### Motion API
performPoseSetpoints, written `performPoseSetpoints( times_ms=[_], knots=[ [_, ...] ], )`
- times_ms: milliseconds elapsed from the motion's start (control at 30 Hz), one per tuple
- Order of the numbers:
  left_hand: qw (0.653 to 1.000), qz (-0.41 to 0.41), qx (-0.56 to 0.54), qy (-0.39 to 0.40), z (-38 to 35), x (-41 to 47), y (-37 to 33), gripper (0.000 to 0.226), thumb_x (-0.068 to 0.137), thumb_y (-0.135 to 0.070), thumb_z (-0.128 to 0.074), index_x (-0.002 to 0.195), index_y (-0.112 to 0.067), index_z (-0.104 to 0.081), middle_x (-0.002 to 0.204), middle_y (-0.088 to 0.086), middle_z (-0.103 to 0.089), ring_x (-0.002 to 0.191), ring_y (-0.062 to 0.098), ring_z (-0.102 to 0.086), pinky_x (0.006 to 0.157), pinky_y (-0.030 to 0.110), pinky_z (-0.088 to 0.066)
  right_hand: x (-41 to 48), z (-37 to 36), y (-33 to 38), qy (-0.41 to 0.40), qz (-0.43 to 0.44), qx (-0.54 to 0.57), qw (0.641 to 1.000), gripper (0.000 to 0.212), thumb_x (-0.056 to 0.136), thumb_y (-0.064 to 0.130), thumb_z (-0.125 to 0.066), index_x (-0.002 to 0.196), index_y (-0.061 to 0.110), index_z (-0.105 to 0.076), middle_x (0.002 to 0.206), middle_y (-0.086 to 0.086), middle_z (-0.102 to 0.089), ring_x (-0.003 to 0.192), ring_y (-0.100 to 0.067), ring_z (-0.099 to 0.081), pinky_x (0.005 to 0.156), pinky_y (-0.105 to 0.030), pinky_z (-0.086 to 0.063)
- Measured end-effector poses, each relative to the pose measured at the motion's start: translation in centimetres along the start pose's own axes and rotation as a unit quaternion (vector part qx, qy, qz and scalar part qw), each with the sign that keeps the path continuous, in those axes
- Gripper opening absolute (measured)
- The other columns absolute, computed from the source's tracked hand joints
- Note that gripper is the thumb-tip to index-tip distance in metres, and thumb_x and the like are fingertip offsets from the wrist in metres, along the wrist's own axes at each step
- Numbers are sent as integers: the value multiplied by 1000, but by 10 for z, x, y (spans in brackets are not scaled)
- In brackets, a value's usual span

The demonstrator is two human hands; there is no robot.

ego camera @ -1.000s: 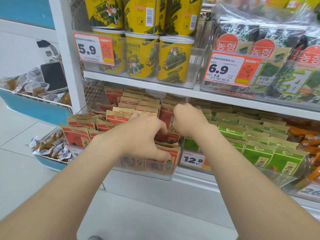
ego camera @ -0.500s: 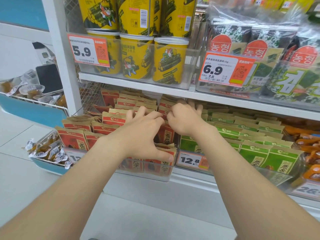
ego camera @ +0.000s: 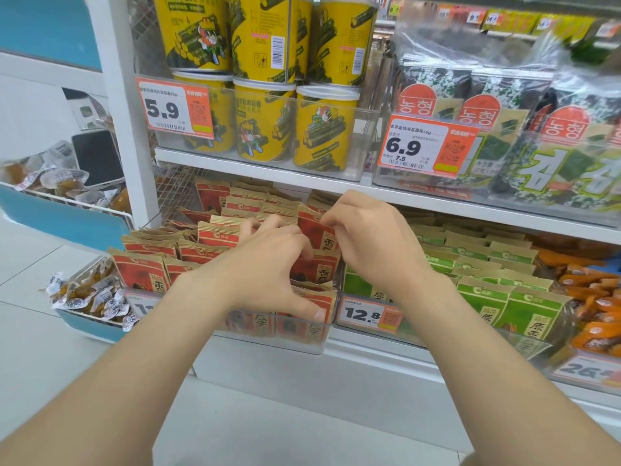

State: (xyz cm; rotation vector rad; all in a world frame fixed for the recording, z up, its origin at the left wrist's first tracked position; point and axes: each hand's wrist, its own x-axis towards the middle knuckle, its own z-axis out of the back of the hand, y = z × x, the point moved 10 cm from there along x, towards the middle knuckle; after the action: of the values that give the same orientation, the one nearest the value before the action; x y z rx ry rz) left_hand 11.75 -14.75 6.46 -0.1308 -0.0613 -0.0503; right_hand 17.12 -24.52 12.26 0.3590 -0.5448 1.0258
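Observation:
Red and kraft-paper snack packets stand in rows in a clear bin on the lower shelf. My left hand reaches into the right-hand row, fingers curled among the packets, thumb on the front packet at the bin's front wall. My right hand is just to its right, fingers curled and pinching the top edge of a red packet that stands upright in the row.
Green packets fill the neighbouring bin, orange packets lie further right. Yellow tubs and seaweed bags sit on the shelf above. A blue basket of wrapped snacks stands at the left, beside a white upright post.
Both hands have stayed in the red packet row. My right hand's fingers have shifted onto the top edge of a packet further back; the left hand's fingers dug in a little deeper.

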Motion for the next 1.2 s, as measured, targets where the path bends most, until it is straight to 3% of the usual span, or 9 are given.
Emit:
performPoseSetpoints(
  times_ms=[267, 433, 533, 633, 733, 833, 933, 1067, 1200],
  knots=[
    [1000, -3, 5, 30, -7, -4, -1, 88, 59, -99, -62, 118, -35, -68, 113, -20, -61, 134, 12, -33, 120, 60, -18, -16, 51, 8, -139, 25, -6, 990, 14, 95, -2, -66, 98, 7, -76, 101, -8, -69, 69, -35, -63, 54, -46, -51],
    [999, 2, -33, 0, 1, -7, -1, 76, 65, -101, -50, 102, -39, -73, 106, -22, -67, 124, 8, -40, 112, 44, -21, -26, 79, 14, -225, 31, 9, 974, 15, 100, -3, -63, 101, 3, -76, 102, -11, -69, 77, -35, -65, 65, -50, -53],
    [996, 7, -79, -50, 17, -10, 1, 53, 81, -85, -48, 90, -40, -74, 96, -23, -70, 112, 8, -51, 109, 47, -31, -34, 101, 17, -289, 14, 29, 957, 18, 98, -10, -62, 106, 0, -76, 102, -14, -69, 87, -32, -66, 73, -43, -55],
    [980, 15, -121, -160, 43, -16, 5, 23, 97, -50, -56, 88, -36, -71, 91, -22, -70, 99, 12, -65, 103, 50, -48, -42, 117, 21, -337, -8, 46, 940, 23, 97, -15, -58, 108, -4, -75, 101, -17, -67, 94, -32, -65, 84, -33, -53],
    [942, 36, -209, -259, 63, -28, 5, 7, 103, -28, -62, 98, -27, -67, 96, -16, -71, 97, 8, -67, 94, 39, -53, -50, 129, 24, -369, -19, 61, 927, 25, 98, -16, -56, 108, -3, -75, 102, -17, -68, 96, -35, -65, 84, -40, -53],
    [879, 9, -372, -297, 73, -42, -17, 12, 107, -28, -63, 112, -20, -57, 104, -10, -72, 101, 6, -70, 87, 24, -52, -58, 137, 28, -378, -47, 115, 918, 23, 99, -13, -60, 109, 1, -75, 104, -6, -72, 91, -16, -64, 81, -27, -50],
    [825, -37, -502, -257, 64, -42, -44, 19, 112, -25, -55, 123, -19, -41, 114, 1, -69, 97, 10, -72, 78, 25, -56, -64, 125, 15, -363, -154, 261, 881, 25, 97, -3, -69, 117, 13, -73, 107, 6, -76, 81, -9, -69, 73, -30, -56],
    [760, 35, -603, -240, 42, -36, -42, 6, 116, -20, -46, 120, -24, -42, 87, -4, -69, 74, 4, -65, 66, 22, -51, -70, 87, 2, -301, -297, 451, 786, 35, 94, 13, -82, 127, 15, -70, 101, 2, -80, 74, -12, -75, 71, -27, -60],
    [666, 128, -694, -242, 24, -33, -28, 7, 116, -23, -47, 122, -24, -50, 92, 2, -71, 77, 12, -68, 70, 33, -53, -71, 56, 7, -199, -335, 462, 797, 14, 102, 25, -69, 108, 19, -79, 84, 8, -80, 75, -14, -75, 72, -37, -59]
  ],
)
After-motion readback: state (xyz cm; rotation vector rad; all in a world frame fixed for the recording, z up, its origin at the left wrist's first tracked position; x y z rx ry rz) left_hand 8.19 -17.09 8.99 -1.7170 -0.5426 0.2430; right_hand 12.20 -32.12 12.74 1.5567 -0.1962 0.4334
